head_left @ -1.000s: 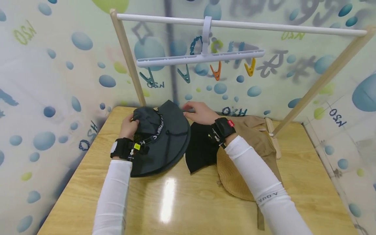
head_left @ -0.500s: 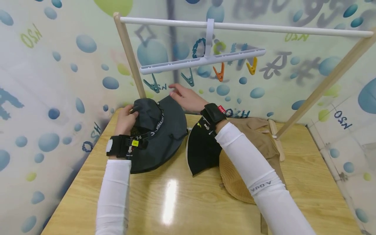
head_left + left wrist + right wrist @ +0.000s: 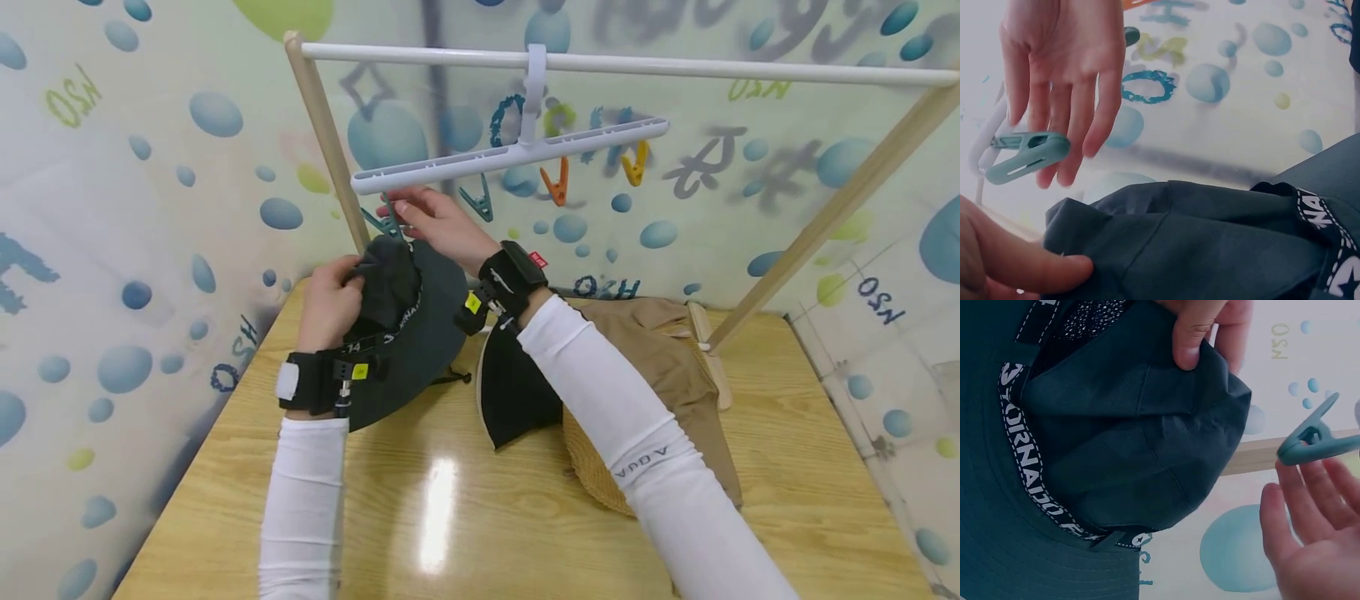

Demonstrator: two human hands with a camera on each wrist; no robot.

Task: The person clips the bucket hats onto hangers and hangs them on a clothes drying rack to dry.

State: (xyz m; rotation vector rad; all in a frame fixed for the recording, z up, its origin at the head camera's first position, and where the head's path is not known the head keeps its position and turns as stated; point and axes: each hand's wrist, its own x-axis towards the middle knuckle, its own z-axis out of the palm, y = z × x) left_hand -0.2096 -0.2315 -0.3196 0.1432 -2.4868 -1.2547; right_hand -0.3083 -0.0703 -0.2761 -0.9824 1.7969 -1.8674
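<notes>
My left hand (image 3: 330, 307) pinches the crown of a dark bucket hat (image 3: 390, 287) between thumb and fingers. White lettering runs along the hat's band, and its wide brim hangs down to the right. Just above the crown, a teal clothespin (image 3: 386, 222) dangles from the left end of a pale hanger (image 3: 517, 155). My right hand (image 3: 444, 227) reaches behind that clothespin with its fingers extended. In the right wrist view the fingertips lie right at the clothespin (image 3: 1317, 442), the thumb apart from it. The hat (image 3: 1197, 244) is below the clothespin in the left wrist view.
The hanger hooks over a white rod (image 3: 420, 56) between wooden posts. Another teal clothespin (image 3: 478, 200), an orange one (image 3: 557, 182) and a yellow one (image 3: 635, 163) hang along it. A black hat brim (image 3: 517, 387) and tan hats (image 3: 652, 358) lie on the wooden table (image 3: 375, 517).
My left hand has raised the hat toward the hanger. The right hand has left the hat's brim and moved up and left to the leftmost teal clothespin.
</notes>
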